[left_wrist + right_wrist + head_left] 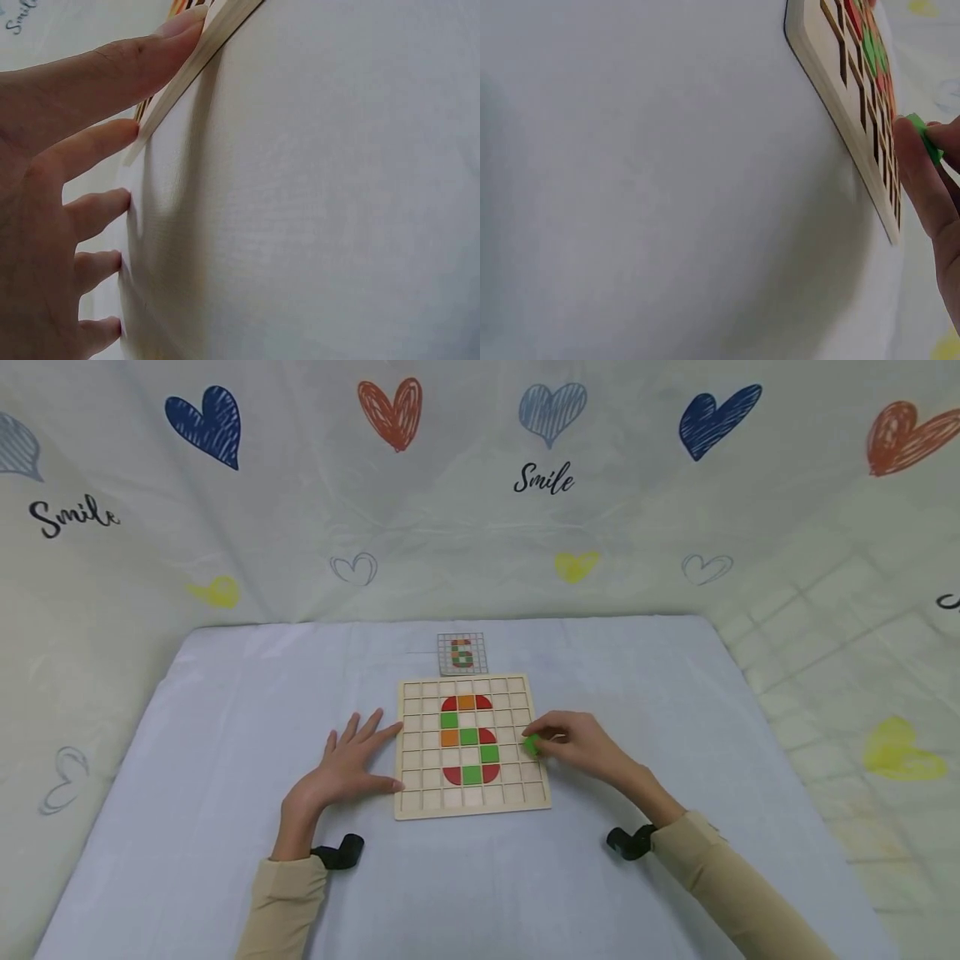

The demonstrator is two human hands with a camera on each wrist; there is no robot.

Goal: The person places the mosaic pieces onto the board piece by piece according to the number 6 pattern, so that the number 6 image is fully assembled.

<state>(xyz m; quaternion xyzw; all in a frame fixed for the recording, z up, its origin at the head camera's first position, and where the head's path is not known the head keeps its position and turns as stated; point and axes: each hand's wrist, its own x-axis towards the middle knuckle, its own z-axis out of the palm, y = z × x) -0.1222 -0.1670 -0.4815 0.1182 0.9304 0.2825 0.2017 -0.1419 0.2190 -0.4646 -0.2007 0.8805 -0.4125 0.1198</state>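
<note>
A light wooden grid board lies on the table, its middle cells filled with red, orange and green tiles in a figure made of curves and squares. At the board's left edge, my left hand has its fingers spread, with thumb and index fingertip touching the frame. Over the right edge, my right hand pinches a green tile between thumb and fingers. The right wrist view has this small green tile held just above the grid, partly covered by the fingers.
Behind the board lies a small grid card printed with a similar coloured figure. A white cloth covers the table. A curtain with hearts and writing hangs at the back. Each wrist wears a black camera.
</note>
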